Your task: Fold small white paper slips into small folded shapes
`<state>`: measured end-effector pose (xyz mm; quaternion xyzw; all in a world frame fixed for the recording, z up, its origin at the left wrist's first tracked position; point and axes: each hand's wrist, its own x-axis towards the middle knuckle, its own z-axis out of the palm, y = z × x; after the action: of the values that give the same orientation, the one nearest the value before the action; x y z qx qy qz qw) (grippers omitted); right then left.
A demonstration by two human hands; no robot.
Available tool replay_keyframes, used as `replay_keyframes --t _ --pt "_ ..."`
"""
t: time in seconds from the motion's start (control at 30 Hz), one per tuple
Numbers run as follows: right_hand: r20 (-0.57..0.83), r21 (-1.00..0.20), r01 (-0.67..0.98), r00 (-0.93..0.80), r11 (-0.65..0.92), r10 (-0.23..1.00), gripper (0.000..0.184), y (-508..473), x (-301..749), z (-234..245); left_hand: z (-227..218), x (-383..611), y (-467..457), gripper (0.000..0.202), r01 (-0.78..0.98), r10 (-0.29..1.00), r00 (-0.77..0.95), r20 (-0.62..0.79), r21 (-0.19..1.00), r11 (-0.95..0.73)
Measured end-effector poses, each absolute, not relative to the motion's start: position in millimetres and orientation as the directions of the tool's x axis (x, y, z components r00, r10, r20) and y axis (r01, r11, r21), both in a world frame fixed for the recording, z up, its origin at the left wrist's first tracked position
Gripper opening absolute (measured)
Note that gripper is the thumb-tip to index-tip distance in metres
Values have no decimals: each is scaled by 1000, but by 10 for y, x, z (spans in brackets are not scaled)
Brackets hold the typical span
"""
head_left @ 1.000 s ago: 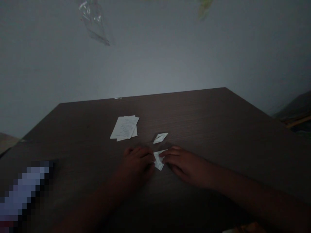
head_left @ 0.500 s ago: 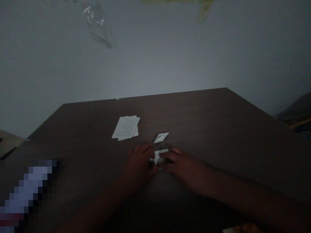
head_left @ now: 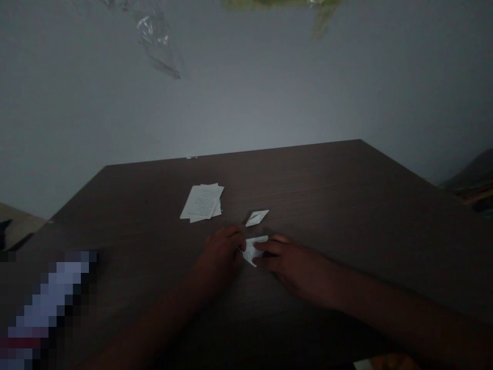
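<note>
A small folded piece of printed paper point(head_left: 251, 251) lies on the table between my two hands. My left hand point(head_left: 226, 252) is closed at the paper's left edge, its fingers curled and the thumb mostly hidden. From the other side, my right hand point(head_left: 287, 259) grips the paper's right edge with its fingers bent over it. Just beyond them rests a folded diamond-shaped paper piece point(head_left: 257, 218), untouched. Farther back to the left is a loose stack of printed paper sheets point(head_left: 202, 202).
The dark wooden table point(head_left: 308, 190) ends at a pale wall point(head_left: 269, 92). A blurred-out, pixelated object point(head_left: 54, 303) lies at the left front. Clear plastic point(head_left: 157, 46) hangs on the wall. Something orange and white point(head_left: 389, 362) shows at the bottom edge.
My left fingers have shifted slightly and its thumb has drawn back, so the paper's lower corner and print show more. My right hand stays nearly in place.
</note>
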<state>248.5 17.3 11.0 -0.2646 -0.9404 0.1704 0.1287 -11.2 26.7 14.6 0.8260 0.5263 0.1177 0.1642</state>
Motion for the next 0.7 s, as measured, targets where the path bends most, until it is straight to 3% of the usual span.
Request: replay_keyframes --t 0.13,0.37,0.7 --pt "136 -359 444 -845 821 517 47 165 2483 137 172 -80 234 38 858 908 418 10 324 -398" --pt "81 -341 443 -865 829 496 45 157 2495 235 255 31 34 21 859 894 447 23 266 -436" --pt "76 -392 433 -864 811 498 50 148 2541 216 146 -279 279 28 803 895 443 45 425 -419"
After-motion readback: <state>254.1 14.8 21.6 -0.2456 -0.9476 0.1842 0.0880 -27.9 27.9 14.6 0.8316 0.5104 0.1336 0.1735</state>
